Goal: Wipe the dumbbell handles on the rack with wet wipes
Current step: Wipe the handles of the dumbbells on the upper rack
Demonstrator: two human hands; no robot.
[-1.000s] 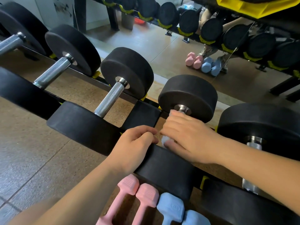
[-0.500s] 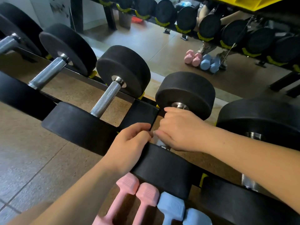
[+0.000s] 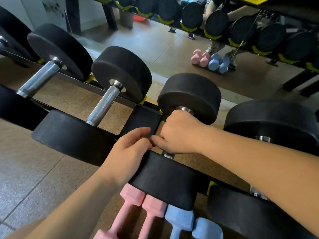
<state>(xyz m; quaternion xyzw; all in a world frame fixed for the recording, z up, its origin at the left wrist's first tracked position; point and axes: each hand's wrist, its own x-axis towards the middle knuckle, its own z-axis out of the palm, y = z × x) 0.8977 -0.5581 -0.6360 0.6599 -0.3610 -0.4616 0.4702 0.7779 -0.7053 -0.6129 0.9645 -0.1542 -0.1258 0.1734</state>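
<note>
Grip comes first. My right hand (image 3: 181, 133) is curled round the handle (image 3: 168, 155) of the dumbbell (image 3: 189, 95) lying across the rack (image 3: 141, 118) mid-view. It sits hard up against the far head, knuckles on top and thumb along the near side. My left hand (image 3: 127, 152) holds the near head (image 3: 164, 176), fingers bent over its top edge, fingertips just beside the right thumb.

I judge this to be the wiping stroke on this bar. To do it well I would squeeze evenly and roll the wrist so the underside of the knurling gets covered. Then I would draw the fist from the far collar to the near one. The left hand should bear down so the dumbbell does not rock in its cradle.

The wet wipe itself is hidden. I take it to be between palm and bar, but I cannot confirm that. Only a chrome stub of the handle shows by the near head, plus the collar at the far end. Whether the neighbouring handle (image 3: 103, 106) on the left is already clean I cannot tell. My right forearm covers most of the bar to the right.
</note>
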